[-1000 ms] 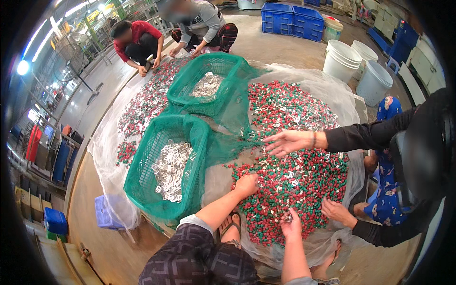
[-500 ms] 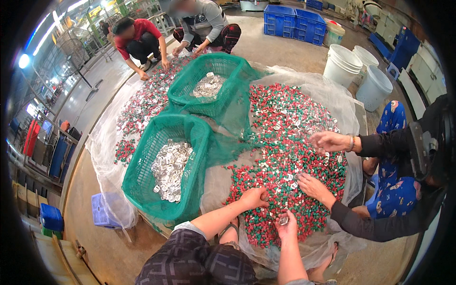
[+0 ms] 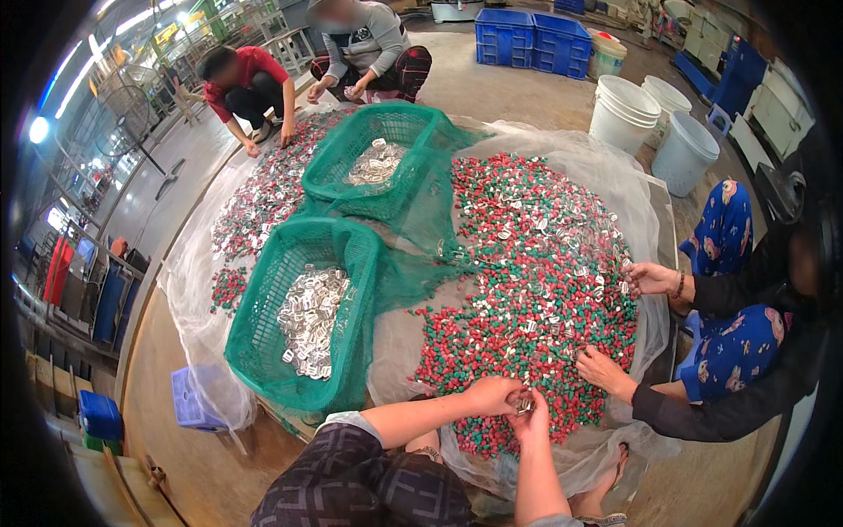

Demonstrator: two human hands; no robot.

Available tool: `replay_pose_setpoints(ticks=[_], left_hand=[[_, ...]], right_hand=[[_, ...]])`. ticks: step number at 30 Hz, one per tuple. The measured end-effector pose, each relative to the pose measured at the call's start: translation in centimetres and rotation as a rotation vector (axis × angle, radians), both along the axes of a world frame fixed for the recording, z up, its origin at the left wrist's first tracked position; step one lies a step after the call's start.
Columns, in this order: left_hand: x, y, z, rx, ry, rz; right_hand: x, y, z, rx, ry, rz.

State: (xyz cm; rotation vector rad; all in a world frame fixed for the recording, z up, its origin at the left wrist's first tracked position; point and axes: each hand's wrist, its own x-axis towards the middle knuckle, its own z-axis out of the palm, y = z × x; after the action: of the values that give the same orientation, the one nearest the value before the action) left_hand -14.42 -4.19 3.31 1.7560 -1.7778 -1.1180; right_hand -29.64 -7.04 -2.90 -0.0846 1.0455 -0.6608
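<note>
Over the near edge of a heap of small red and green pieces (image 3: 474, 342), my two hands meet. My right hand (image 3: 532, 425), palm up, is curled round some small silver metal buckles (image 3: 524, 405). The fingers of my left hand (image 3: 493, 397) are pinched together right at those buckles; what lies between the fingertips is hidden. More flat buckles of the same look are scattered among the red and green pieces. A green mesh-lined basket (image 3: 241, 347) on the left holds a pile of loose silver buckles (image 3: 314, 321).
A second green basket (image 3: 413, 114) with buckles stands farther back. At right, a co-worker's hands (image 3: 606, 373) touch the heap; two people crouch at the far left. White net cloth (image 3: 650, 347) lies under everything. White buckets (image 3: 625, 114) and blue crates (image 3: 562, 46) stand behind.
My left hand has moved from the heap toward me and right, joining my right hand at the buckles. The co-worker's far hand has drawn back right; the nearer one has moved slightly right.
</note>
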Motion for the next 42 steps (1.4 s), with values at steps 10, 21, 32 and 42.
replay_pose_setpoints(ticks=[10,21,32,42], left_hand=[[-1.3,0.1,1.4,-0.019,0.021,-0.190],[1.8,-0.6,-0.5,-0.063,-0.081,-0.145],[6.2,-7.5,-4.0,-0.096,-0.362,0.100],[5.2,-9.5,-5.5,-0.102,-0.591,-0.005]], right_hand=[[-0.3,0.0,0.2,0.081,-0.085,-0.004],[-2.1,-1.5,0.9,0.072,0.011,-0.034],[-3.4,-1.5,-0.1,0.084,0.119,-0.125],[-3.3,-1.6,0.6,0.097,0.074,-0.163]])
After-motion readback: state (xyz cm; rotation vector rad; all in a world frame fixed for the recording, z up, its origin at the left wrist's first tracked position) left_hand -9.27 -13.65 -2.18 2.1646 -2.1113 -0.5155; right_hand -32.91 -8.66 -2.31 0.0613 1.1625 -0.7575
